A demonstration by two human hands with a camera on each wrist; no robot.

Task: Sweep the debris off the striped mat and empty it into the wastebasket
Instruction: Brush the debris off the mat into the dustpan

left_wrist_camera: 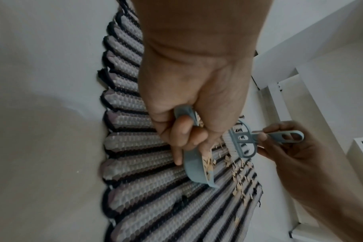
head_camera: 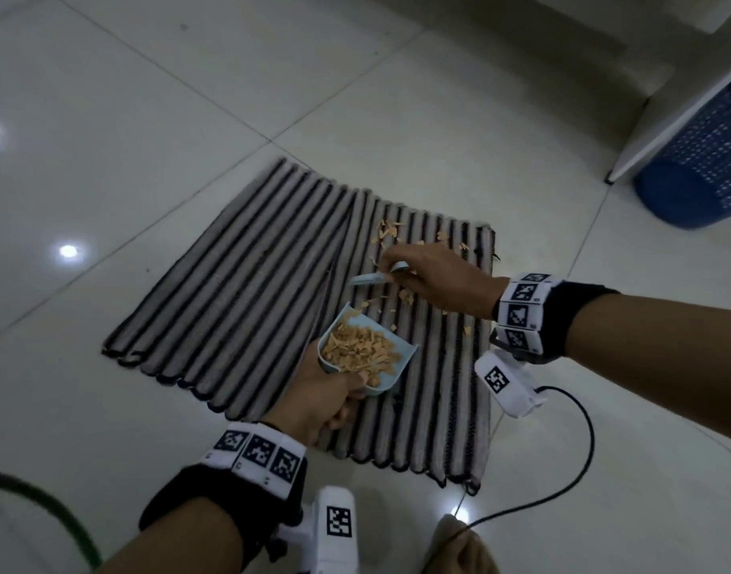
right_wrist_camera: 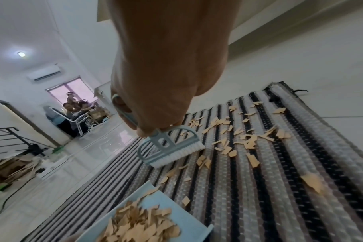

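A striped mat (head_camera: 239, 283) lies on the tiled floor. My left hand (head_camera: 318, 399) grips the handle of a small light-blue dustpan (head_camera: 392, 366), tilted on the mat and holding a heap of tan chips (head_camera: 359, 352). My right hand (head_camera: 434, 279) pinches the handle of a light-blue hand brush (head_camera: 370, 278), whose white bristles (right_wrist_camera: 176, 155) touch the mat just beyond the pan's mouth. Loose tan debris (right_wrist_camera: 244, 139) is scattered over the mat's far right part. In the left wrist view the dustpan (left_wrist_camera: 197, 168) stands edge-on beside the brush (left_wrist_camera: 241, 144). The blue wastebasket (head_camera: 703, 159) stands at the far right.
A white furniture panel (head_camera: 678, 118) leans in front of the wastebasket. A black cable (head_camera: 562, 461) loops over the floor right of the mat. In the right wrist view, cardboard scraps (right_wrist_camera: 12, 167), a stair rail and seated people show far off at the left.
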